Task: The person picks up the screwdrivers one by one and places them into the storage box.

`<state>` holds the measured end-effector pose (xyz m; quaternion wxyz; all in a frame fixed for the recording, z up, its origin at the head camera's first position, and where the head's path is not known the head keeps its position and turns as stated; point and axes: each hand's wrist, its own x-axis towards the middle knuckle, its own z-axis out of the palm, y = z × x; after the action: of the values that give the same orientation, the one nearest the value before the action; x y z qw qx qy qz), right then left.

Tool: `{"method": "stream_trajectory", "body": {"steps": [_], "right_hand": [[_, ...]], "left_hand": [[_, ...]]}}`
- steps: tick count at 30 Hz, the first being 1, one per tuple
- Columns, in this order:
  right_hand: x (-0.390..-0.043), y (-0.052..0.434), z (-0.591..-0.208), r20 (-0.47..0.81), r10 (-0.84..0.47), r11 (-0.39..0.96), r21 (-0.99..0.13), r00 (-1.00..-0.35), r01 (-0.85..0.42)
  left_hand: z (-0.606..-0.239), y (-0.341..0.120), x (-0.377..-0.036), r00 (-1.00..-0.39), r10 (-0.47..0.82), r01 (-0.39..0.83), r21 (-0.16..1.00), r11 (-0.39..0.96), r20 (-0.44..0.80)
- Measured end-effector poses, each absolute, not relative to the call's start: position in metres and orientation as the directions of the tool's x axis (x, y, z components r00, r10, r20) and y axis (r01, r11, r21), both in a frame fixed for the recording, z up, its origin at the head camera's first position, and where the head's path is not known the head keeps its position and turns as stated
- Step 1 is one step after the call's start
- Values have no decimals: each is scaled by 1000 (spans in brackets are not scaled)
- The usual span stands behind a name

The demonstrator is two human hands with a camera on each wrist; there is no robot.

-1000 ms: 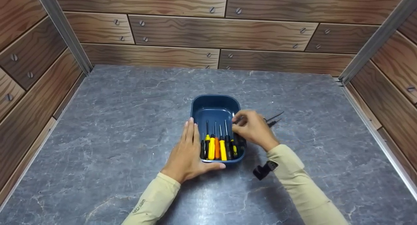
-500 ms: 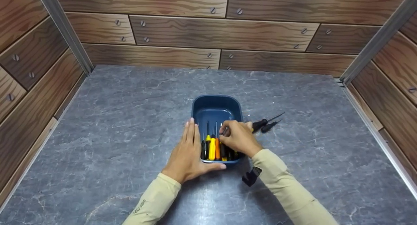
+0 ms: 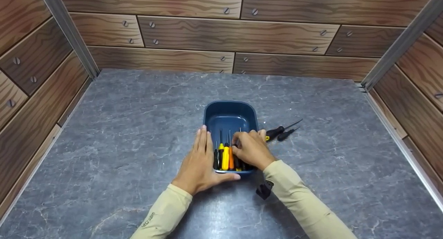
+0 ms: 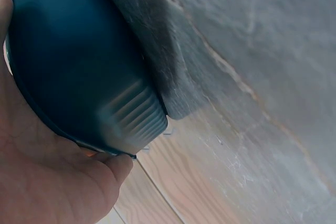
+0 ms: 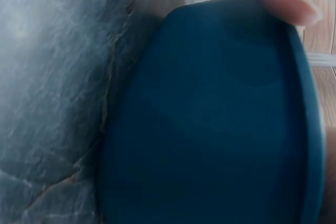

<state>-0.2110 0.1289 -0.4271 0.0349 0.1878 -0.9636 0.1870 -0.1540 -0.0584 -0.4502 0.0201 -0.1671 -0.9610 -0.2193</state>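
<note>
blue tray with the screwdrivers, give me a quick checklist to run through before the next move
1. Blue tray flat on the table: ok.
2. Left hand steadies the tray, fingers straight along its left wall, thumb at the near rim: ok.
3. Screwdrivers in the tray lie side by side, tips pointing away: ok.
4. Right hand curled over the right end of the row; whether it pinches one: cannot tell.
5. Two black-handled screwdrivers lie on the table right of the tray, not in it: not ok.
</note>
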Motion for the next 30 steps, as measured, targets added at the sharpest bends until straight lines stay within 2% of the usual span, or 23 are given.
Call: {"method": "stream_trajectory", "body": {"steps": [9,15,21,26,30], "right_hand": [[-210,129,-431,184,-384,863,-276,-905,-423],[-209,129,-430,131,-407,867,-255,-904,-427],[-208,131,-425,100,-400,867,-283,-911,-411],[-211,136,-420,238,-361,835,-349,-902,-426],[-217,147,-411,378,-264,796,-434,-887,-422]], "left_hand": [[-450,-59,-153,-940,316,341,410,846,129],[-450,-58,-153,-940,317,341,414,844,129],[-450,-57,-154,-940,317,340,407,848,126],[-450,-58,-154,-937,322,350,392,851,138],[-451,-58,-155,-935,321,355,387,851,152]]}}
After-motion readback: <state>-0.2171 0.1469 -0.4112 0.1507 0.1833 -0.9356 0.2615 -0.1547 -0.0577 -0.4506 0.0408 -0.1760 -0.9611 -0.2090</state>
